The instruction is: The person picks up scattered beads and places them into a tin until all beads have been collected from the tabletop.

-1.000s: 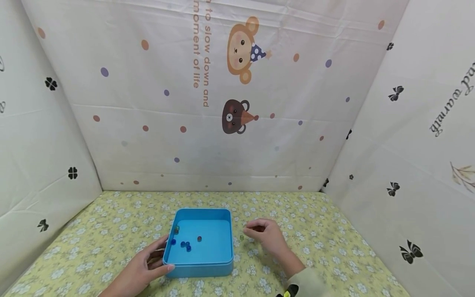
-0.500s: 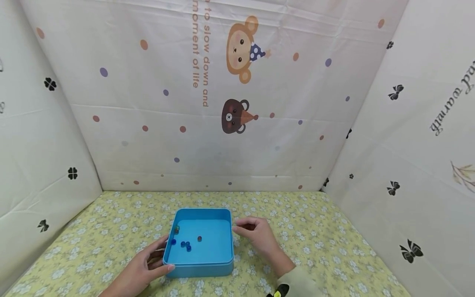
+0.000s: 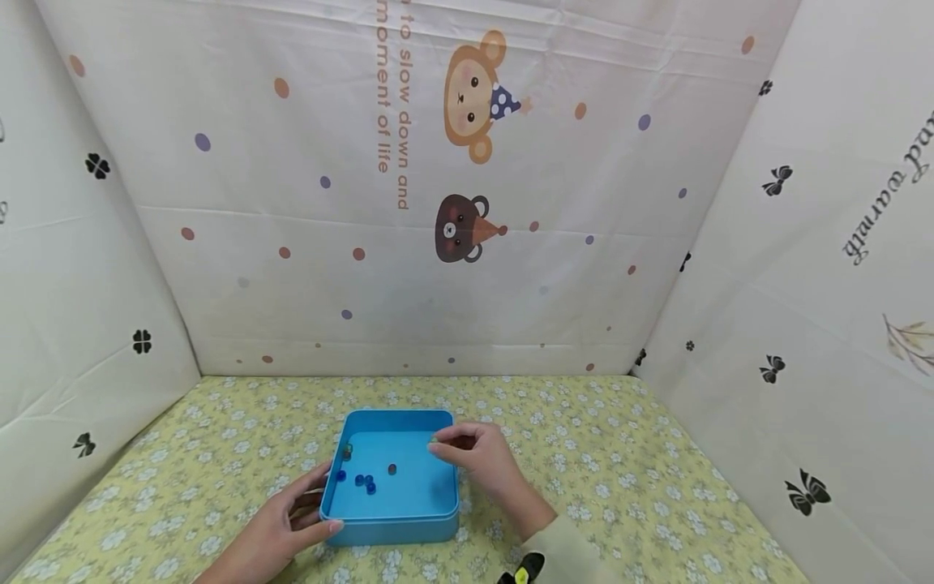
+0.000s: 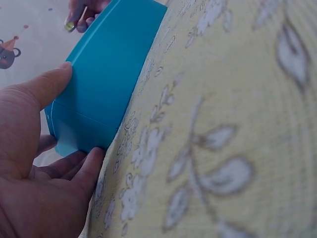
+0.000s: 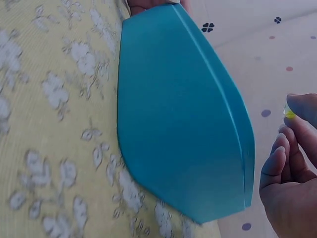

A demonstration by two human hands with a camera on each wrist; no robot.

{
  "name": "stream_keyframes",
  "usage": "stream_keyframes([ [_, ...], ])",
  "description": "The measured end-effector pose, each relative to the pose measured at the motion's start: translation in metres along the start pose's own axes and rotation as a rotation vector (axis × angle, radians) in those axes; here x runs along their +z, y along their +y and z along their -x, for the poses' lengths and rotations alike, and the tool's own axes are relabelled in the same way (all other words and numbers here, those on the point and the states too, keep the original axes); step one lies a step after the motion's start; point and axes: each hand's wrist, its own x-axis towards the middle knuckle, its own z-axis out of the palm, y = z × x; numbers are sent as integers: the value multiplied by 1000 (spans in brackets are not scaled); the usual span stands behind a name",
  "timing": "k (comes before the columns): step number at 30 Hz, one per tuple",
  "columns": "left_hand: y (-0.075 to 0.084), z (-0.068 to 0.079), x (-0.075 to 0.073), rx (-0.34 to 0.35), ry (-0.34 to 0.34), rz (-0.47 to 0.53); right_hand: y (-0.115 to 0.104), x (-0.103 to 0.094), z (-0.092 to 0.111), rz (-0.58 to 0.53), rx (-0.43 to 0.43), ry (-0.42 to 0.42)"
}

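Observation:
In the head view, a square blue box with no lid stands on the table. My left hand grips its near left corner, thumb at the rim and fingers along the left side. Over the right part of the box is my right hand, pinching a small clear marble with yellow in it between thumb and index finger. Several blue marbles lie on the box floor. A reddish marble sits near the middle, and a green and a brown one are by the left wall.
A yellow flowered cloth covers the table. White printed fabric walls rise at the back and on both sides.
My right hand has picked up the yellowish marble from the cloth right of the box and moved left over the rim. The left hand and the box have stayed still.

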Motion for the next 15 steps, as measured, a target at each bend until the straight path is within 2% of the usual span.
stream_keyframes([
  [15,-3,0,-1,19,-16,6,-10,20,-15,112,-4,-24],
])
